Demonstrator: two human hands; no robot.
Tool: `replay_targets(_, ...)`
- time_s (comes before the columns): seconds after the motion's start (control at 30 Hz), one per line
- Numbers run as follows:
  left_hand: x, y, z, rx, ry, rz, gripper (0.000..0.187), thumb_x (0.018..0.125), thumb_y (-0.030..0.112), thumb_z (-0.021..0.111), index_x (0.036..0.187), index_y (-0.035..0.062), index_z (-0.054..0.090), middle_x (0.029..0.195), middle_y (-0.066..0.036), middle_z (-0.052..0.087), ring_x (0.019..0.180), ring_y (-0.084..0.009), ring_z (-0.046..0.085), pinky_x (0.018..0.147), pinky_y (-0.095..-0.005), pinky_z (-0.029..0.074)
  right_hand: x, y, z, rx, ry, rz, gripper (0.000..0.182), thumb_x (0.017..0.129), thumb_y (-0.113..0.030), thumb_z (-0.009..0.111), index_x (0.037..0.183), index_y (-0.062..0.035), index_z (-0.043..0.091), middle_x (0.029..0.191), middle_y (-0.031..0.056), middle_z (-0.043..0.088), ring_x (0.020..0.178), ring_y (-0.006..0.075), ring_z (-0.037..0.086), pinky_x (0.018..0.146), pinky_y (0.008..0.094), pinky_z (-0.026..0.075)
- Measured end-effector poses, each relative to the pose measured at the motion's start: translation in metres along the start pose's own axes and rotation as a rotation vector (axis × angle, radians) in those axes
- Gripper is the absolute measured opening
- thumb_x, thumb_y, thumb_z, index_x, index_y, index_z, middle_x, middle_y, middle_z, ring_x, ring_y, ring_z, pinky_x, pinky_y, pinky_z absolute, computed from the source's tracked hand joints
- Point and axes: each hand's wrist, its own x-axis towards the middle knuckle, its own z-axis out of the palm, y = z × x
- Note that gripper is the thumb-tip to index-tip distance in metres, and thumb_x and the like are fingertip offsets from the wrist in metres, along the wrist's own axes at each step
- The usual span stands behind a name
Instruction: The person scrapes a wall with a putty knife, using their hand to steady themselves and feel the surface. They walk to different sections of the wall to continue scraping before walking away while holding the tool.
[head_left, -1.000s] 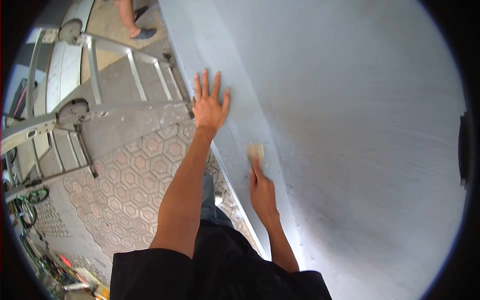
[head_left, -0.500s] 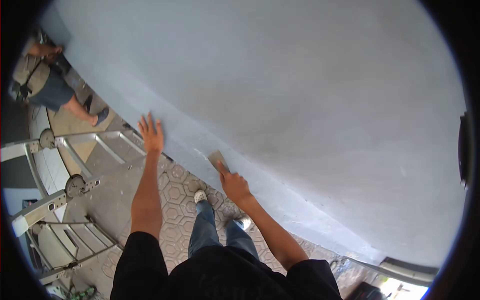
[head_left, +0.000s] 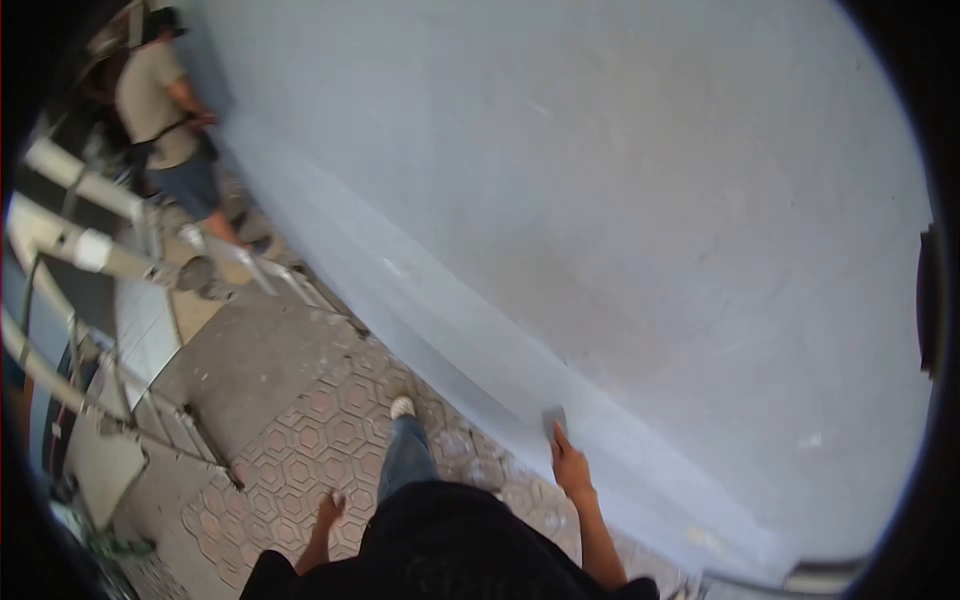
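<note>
The scraper (head_left: 555, 415) is over the lower pale band (head_left: 475, 330) of the grey wall (head_left: 650, 200), on the near right side, gripped in the right hand (head_left: 572, 472), with one finger seemingly laid along it. The left hand (head_left: 332, 508) hangs low over the paving (head_left: 310, 440), apart from the wall; its fingers look bent, but I cannot tell whether they are closed or hold something.

In my judgement, the scraper could scratch the surface if one corner presses harder than the other, and it could slip, since only one hand guides it. The paving has raised patterns, so a shoe (head_left: 402, 407) could catch there and disturb the balance.

The blade edge is too small to see, so its contact with the wall is not certain. The black shirt (head_left: 450, 545) hides the other leg. The ladder (head_left: 120, 262) at left and the co-worker (head_left: 165, 110) at far left are blurred.
</note>
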Motion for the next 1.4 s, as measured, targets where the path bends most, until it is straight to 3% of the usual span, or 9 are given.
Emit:
replay_targets(0.1,-0.170,-0.053,0.088,0.194,0.100,-0.168,0.052,0.088,0.046,0.056,0.115,0.0023,0.062,0.106,-0.029,0.066,0.104,-0.0448,0.063,0.091,-0.0514,0.049,-0.038,0.046,-0.013,0.319,-0.159,0.046,0.051,0.103,-0.024,0.047,0.152,-0.0211,0.034,0.060,0.0117,0.062,0.042,0.0204,0.058,0.043,0.0358,0.049)
replay_targets(0.2,-0.219,-0.058,0.116,0.110,0.219,-0.298,0.052,0.089,0.046,0.056,0.114,0.0013,0.063,0.106,-0.029,0.066,0.104,-0.0450,0.063,0.091,-0.0517,0.049,-0.097,0.064,-0.015,0.444,-0.063,0.102,0.081,0.099,-0.023,0.054,0.157,-0.0262,-0.002,0.063,0.0110,0.064,0.044,0.0207,0.059,0.040,0.0350,0.048)
replay_targets(0.37,-0.284,-0.099,0.148,0.045,0.276,-0.587,0.051,0.089,0.044,0.056,0.112,-0.0013,0.063,0.105,-0.031,0.066,0.104,-0.0454,0.063,0.091,-0.0525,0.049,-0.157,0.088,0.024,0.506,-0.008,-0.058,0.098,0.089,-0.010,0.062,0.156,-0.0161,-0.008,0.068,0.0121,0.067,0.050,0.0207,0.063,0.048,0.0354,0.052)
replay_targets(0.57,-0.261,0.122,-0.048,-0.694,0.643,0.393,0.033,0.102,0.027,0.053,0.091,-0.0034,0.063,0.072,-0.008,0.064,0.074,-0.0120,0.059,0.068,-0.0285,0.047,-0.213,-0.003,-0.008,0.907,-0.184,-0.046,0.101,0.087,-0.001,0.063,0.157,-0.0152,-0.009,0.077,0.0116,0.064,0.051,0.0165,0.059,0.045,0.0299,0.049)
replay_targets(0.77,-0.532,0.307,-0.242,-0.713,0.789,1.737,0.023,0.099,0.024,0.055,0.083,0.0075,0.060,0.074,-0.008,0.068,0.058,-0.0157,0.060,0.050,-0.0295,0.038,-0.273,-0.045,-0.006,0.653,-0.133,-0.237,0.087,0.090,-0.010,0.066,0.158,-0.0139,0.012,0.084,0.0090,0.067,0.056,0.0109,0.057,0.052,0.0265,0.048)
replay_targets(0.87,-0.625,0.304,-0.293,-0.046,0.579,1.652,0.026,0.099,0.030,0.050,0.112,0.0091,0.057,0.076,-0.004,0.063,0.064,-0.0202,0.062,0.060,-0.0369,0.047,-0.318,-0.058,0.000,0.575,-0.229,-0.222,0.079,0.090,-0.015,0.065,0.155,-0.0090,0.020,0.077,0.0116,0.061,0.066,0.0187,0.057,0.065,0.0330,0.049)
replay_targets(0.9,-0.626,0.308,-0.324,0.273,0.163,1.838,0.080,0.090,0.054,0.065,0.139,-0.0001,0.033,0.093,-0.014,0.066,0.079,-0.0339,0.066,0.070,-0.0419,0.055,-0.339,-0.055,0.002,0.594,-0.226,-0.161,0.079,0.090,-0.015,0.065,0.155,-0.0090,0.020,0.077,0.0116,0.061,0.066,0.0187,0.057,0.065,0.0330,0.049)
replay_targets(1.27,-0.663,0.373,-0.283,0.653,-0.080,1.368,0.042,0.096,0.039,0.061,0.114,0.0010,0.059,0.096,-0.017,0.065,0.076,-0.0288,0.067,0.067,-0.0354,0.054,-0.505,0.062,0.002,0.464,0.090,0.107,0.064,0.093,-0.021,0.061,0.148,-0.0030,0.033,0.087,0.0276,0.065,0.086,0.0463,0.063,0.077,0.0474,0.049)
replay_targets(1.4,-0.657,0.413,-0.242,0.650,-0.012,1.460,0.039,0.096,0.037,0.060,0.111,0.0010,0.062,0.096,-0.017,0.065,0.075,-0.0279,0.067,0.066,-0.0346,0.054,-0.546,0.097,-0.010,0.565,0.149,0.319,0.066,0.090,-0.021,0.064,0.148,-0.0049,0.035,0.092,0.0232,0.068,0.087,0.0400,0.068,0.079,0.0437,0.052)
